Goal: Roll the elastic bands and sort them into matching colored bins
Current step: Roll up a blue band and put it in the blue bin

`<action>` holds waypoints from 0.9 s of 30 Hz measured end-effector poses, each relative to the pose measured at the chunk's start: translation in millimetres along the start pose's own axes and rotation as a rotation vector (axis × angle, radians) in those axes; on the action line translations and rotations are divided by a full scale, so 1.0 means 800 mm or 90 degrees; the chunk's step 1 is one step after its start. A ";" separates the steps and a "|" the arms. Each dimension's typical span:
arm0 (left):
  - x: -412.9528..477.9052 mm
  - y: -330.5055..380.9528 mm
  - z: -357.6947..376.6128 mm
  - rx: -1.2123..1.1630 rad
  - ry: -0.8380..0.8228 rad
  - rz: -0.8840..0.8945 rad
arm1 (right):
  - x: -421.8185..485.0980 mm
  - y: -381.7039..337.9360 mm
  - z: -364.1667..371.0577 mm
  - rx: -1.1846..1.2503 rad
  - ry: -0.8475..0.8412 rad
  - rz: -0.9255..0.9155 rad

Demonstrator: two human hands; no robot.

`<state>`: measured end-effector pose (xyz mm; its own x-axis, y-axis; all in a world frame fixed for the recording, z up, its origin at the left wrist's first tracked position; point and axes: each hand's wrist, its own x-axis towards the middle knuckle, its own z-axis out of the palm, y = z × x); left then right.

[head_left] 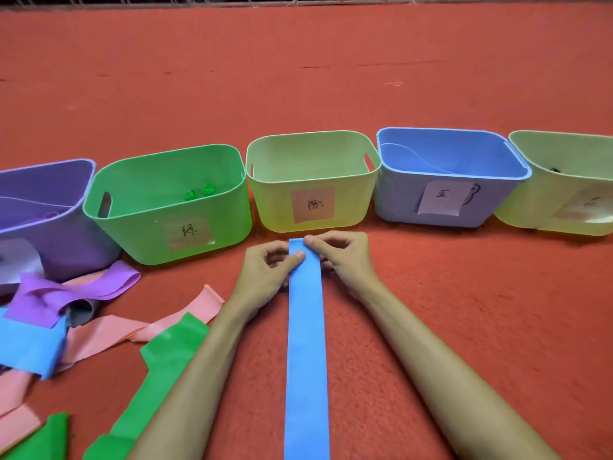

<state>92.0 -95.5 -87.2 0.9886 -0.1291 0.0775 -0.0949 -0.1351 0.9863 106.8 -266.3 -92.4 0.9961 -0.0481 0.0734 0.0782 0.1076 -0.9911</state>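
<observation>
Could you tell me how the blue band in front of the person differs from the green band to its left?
The blue band lies straight and flat; the green band lies slanted and creased. The left hand and right hand pinch the blue band's far end; no hand grips the green band. Both are unrolled strips on the red surface.

bright, even light; soft faint shadows; wide-angle bending at edges; slight blur at left edge.

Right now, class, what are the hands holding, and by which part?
Both the left hand and the right hand pinch the blue band at its far end, one at each edge.
</observation>
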 end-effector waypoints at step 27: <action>0.017 -0.004 -0.003 -0.014 0.033 -0.006 | 0.004 -0.006 -0.008 0.011 -0.061 0.020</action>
<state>106.1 -94.3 -88.8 0.9942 -0.0772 0.0747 -0.0833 -0.1150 0.9899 109.4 -273.0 -88.1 0.9973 0.0499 0.0537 0.0471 0.1247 -0.9911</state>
